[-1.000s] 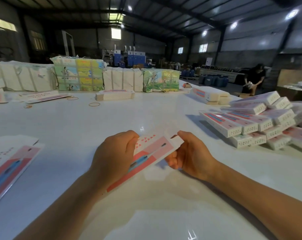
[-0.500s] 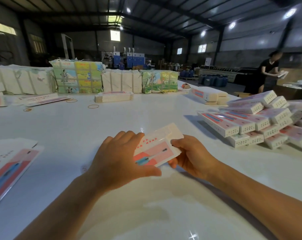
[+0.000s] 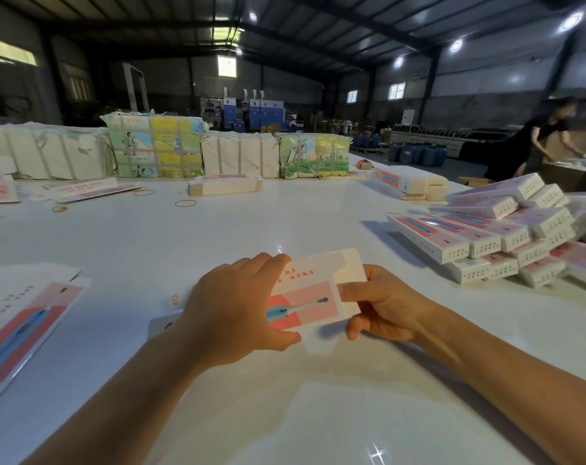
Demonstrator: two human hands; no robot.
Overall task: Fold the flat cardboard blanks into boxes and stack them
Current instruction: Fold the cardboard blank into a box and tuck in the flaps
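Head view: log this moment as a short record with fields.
blank: pink-and-white, held just above the table
left hand: grips the blank's left part, thumb under its near edge
right hand: pinches the blank's right end
table: white, glossy
flat blanks: pile at near left
boxes: stacked at right
bundles: row along far edge

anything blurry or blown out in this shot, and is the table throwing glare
Head view: the person in dark clothes at far right is motion-blurred; the round ceiling lamps are blown out; the glossy white table shows small star-shaped glints and a pale reflected patch near the bottom; wide-angle distortion bows the roof beams; both hands and the pink-and-white cardboard blank look reasonably sharp.
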